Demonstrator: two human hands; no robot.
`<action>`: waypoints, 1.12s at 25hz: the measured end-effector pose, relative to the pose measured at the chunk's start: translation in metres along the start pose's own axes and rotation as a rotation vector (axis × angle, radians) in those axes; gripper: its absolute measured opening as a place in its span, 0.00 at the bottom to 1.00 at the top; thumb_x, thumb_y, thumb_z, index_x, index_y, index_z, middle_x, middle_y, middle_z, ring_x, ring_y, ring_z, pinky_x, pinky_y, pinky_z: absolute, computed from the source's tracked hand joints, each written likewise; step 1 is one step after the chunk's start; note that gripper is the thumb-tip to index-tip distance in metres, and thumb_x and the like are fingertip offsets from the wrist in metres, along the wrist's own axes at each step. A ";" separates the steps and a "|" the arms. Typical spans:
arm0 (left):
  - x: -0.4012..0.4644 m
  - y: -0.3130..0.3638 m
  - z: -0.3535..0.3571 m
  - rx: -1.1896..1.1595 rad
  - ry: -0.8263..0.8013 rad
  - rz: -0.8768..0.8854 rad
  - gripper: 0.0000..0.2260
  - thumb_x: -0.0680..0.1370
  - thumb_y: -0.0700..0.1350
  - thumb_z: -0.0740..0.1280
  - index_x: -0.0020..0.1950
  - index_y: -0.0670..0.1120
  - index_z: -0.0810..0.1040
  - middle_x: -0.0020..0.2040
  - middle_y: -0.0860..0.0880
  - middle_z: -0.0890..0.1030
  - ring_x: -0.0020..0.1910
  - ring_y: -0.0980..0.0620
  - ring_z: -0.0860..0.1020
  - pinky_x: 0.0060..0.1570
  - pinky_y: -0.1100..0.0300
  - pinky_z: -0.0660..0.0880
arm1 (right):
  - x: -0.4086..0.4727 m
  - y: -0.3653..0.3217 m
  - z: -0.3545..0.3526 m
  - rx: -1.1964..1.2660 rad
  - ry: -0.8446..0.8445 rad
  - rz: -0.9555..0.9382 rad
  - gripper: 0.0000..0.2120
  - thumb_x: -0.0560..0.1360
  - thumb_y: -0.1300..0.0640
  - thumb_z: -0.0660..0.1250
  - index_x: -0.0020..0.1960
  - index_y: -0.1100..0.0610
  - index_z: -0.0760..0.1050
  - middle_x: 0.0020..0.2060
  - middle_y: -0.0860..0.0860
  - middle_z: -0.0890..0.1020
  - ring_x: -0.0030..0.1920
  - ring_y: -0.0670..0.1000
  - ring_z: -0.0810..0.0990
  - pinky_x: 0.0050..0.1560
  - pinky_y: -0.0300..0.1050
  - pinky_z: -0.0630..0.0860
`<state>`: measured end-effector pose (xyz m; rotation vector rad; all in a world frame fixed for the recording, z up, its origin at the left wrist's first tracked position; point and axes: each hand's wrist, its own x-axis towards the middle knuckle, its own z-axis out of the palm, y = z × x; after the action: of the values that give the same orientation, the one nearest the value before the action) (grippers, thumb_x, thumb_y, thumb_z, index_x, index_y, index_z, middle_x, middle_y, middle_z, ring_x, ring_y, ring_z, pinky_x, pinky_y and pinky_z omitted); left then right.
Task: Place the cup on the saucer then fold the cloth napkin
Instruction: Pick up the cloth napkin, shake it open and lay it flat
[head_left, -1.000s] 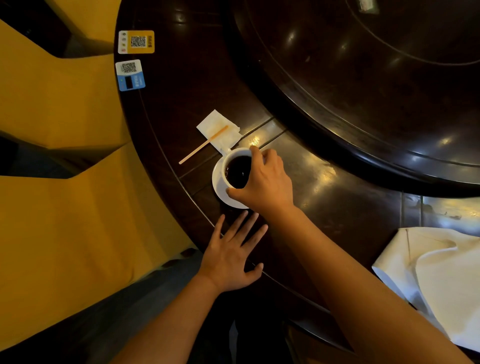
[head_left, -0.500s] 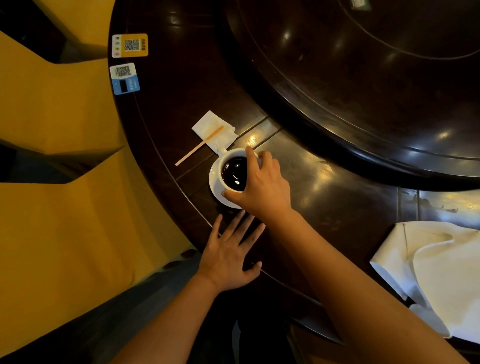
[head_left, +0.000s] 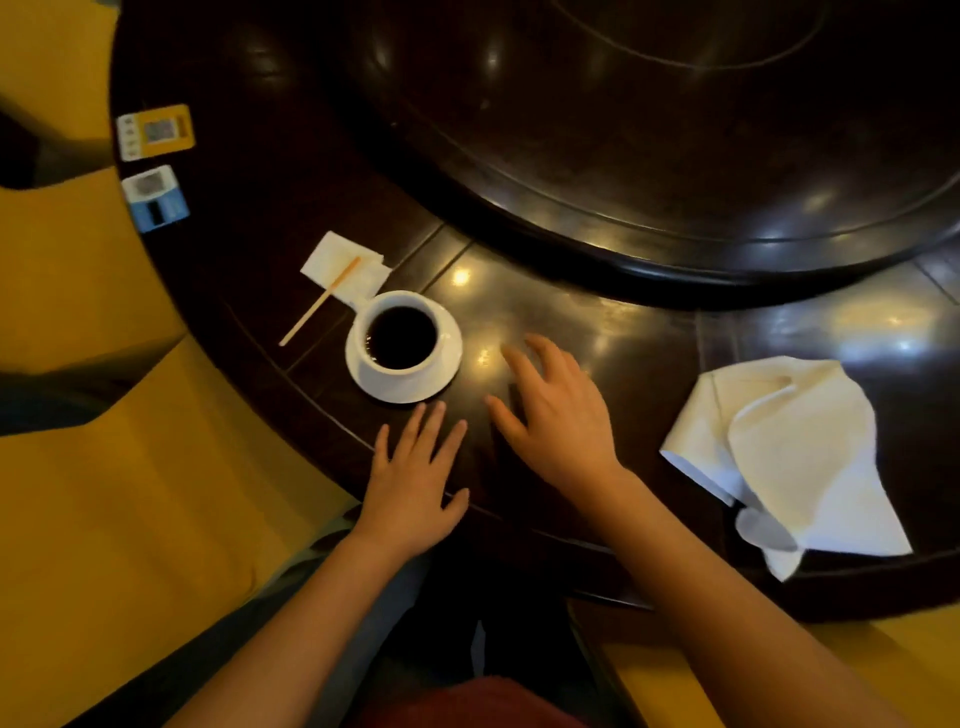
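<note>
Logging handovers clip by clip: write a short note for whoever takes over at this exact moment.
Left hand: open, flat on the table edge, holding nothing.
Right hand: open, empty, between the cup and the napkin.
Cup, full of dark drink, stands on the saucer by the stir stick: that step looks done.
Cloth napkin lies rumpled and unfolded at the right, overhanging the table edge.
Left to do: fold the napkin.

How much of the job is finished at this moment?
Done: the cup stands on the saucer. In hand: nothing; the right hand is open between saucer and cloth napkin, the left hand flat on the table. Left: folding the napkin, which lies loose.
</note>
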<state>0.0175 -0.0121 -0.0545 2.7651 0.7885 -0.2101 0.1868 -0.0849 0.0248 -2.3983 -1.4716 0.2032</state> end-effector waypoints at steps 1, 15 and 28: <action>0.003 0.009 -0.006 -0.020 -0.021 -0.032 0.31 0.74 0.56 0.62 0.74 0.48 0.60 0.75 0.43 0.59 0.75 0.44 0.55 0.68 0.39 0.56 | -0.020 0.016 -0.004 -0.006 0.051 0.025 0.23 0.73 0.46 0.63 0.64 0.58 0.71 0.63 0.61 0.73 0.60 0.61 0.73 0.51 0.55 0.75; 0.100 0.221 0.017 -0.029 -0.155 0.561 0.28 0.79 0.45 0.60 0.76 0.49 0.52 0.77 0.47 0.52 0.75 0.49 0.50 0.71 0.50 0.53 | -0.171 0.183 -0.014 -0.184 -0.046 0.545 0.30 0.68 0.60 0.72 0.67 0.55 0.68 0.67 0.63 0.69 0.65 0.65 0.70 0.46 0.59 0.80; 0.099 0.151 -0.071 -0.755 -0.014 0.083 0.07 0.75 0.37 0.67 0.47 0.46 0.83 0.42 0.54 0.82 0.42 0.57 0.79 0.40 0.72 0.71 | -0.146 0.180 -0.076 0.410 0.279 0.736 0.07 0.74 0.65 0.63 0.48 0.62 0.80 0.38 0.56 0.81 0.42 0.56 0.80 0.40 0.40 0.72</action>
<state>0.1871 -0.0665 0.0240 2.0695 0.5844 0.0767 0.2933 -0.3044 0.0280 -2.3755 -0.3369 0.2839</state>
